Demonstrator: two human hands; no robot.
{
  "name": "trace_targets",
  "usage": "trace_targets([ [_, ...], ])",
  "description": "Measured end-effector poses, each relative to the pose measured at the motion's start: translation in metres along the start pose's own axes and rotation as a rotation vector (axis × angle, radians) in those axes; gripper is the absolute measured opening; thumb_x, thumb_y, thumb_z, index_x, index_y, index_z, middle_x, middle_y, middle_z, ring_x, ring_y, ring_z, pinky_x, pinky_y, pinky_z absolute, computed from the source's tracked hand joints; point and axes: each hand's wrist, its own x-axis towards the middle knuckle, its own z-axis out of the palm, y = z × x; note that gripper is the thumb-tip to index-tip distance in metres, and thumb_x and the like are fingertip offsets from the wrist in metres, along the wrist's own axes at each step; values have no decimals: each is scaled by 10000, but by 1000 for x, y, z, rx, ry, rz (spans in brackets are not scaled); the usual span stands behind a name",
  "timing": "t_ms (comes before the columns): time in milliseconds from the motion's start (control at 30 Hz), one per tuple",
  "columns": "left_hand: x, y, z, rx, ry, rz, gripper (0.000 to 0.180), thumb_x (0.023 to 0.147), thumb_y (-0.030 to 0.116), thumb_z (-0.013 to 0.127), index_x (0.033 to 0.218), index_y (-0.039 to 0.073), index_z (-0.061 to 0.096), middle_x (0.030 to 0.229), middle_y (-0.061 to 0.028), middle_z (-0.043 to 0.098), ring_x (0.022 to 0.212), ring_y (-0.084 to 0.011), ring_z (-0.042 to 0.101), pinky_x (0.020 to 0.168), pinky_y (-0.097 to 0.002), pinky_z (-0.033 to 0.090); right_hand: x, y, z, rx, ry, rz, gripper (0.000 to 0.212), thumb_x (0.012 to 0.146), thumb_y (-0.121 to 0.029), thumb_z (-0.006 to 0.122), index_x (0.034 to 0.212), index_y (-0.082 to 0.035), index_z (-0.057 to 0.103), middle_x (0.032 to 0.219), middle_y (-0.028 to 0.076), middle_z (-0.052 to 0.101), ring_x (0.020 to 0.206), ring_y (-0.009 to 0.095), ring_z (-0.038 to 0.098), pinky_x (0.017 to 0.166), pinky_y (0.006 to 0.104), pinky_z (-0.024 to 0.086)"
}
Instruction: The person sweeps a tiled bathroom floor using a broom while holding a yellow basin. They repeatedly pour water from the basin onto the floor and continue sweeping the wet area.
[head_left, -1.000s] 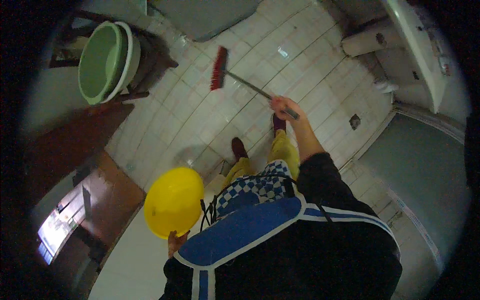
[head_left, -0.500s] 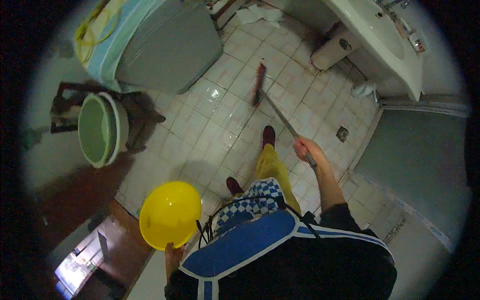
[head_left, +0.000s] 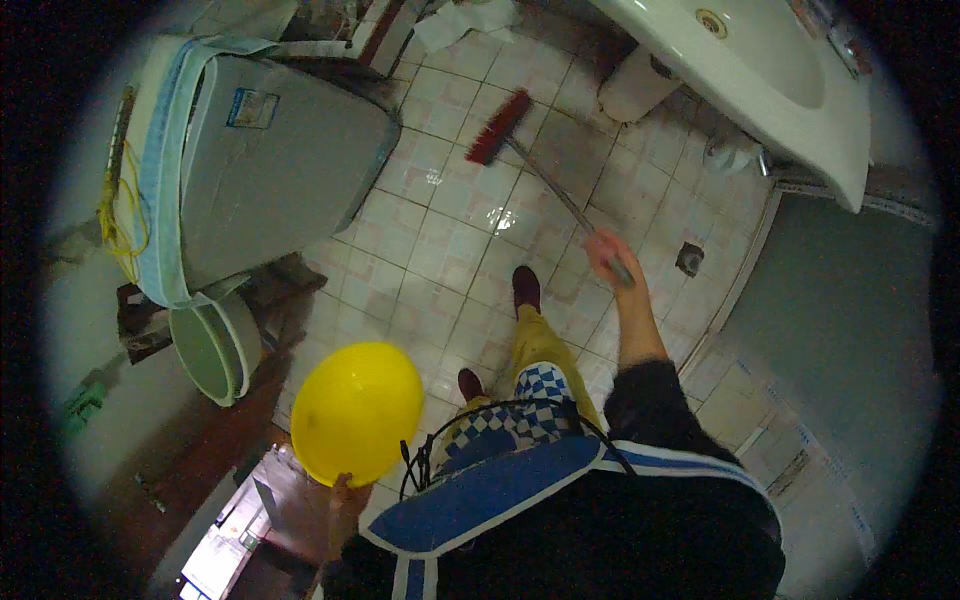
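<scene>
My left hand [head_left: 347,494] grips the rim of a yellow basin [head_left: 360,410] at my left side; part of the fingers is hidden by it. The inside of the basin faces up. Closed round the grey handle of a broom [head_left: 560,192], my right hand [head_left: 612,258] is stretched out in front of me. The red bristle head [head_left: 499,127] rests on the wet-looking tiled floor [head_left: 440,230], ahead of my feet and well away from the hand.
A grey washing machine [head_left: 280,170] with a cloth over it stands at the left, green and white basins [head_left: 210,350] beside it. A white washbasin [head_left: 740,60] juts in at the far right above its pedestal [head_left: 638,88]. White paper [head_left: 465,22] lies at the back. A floor drain [head_left: 690,259] is to the right.
The broom head has turned and moved a little left and farther off, showing more red bristles. My view has shifted; both hands keep their hold.
</scene>
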Motion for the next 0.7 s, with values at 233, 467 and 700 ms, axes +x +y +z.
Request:
trace_targets([
  [233, 10, 13, 99, 357, 107, 494, 442, 741, 91, 501, 1155, 22, 361, 1143, -154, 441, 997, -278, 487, 843, -393, 429, -188, 8, 75, 76, 756, 74, 119, 854, -166, 428, 761, -94, 439, 530, -15, 365, 372, 51, 322, 316, 184, 311],
  [467, 7, 24, 125, 302, 320, 426, 368, 730, 147, 524, 1065, 19, 445, 1069, -140, 501, 974, -284, 496, 808, -383, 433, -144, 24, 110, -109, 455, 178, 445, 842, -156, 418, 1264, -171, 276, 545, -16, 390, 372, 86, 326, 333, 220, 290],
  [700, -2, 15, 166, 356, 389, 236, 348, 740, 174, 497, 1049, 19, 464, 1062, -130, 514, 918, -270, 527, 787, -352, 438, 101, 17, 148, -444, 147, 12, 286, 832, -268, 415, 592, -112, 426, 483, -19, 390, 414, 73, 372, 360, 216, 268],
])
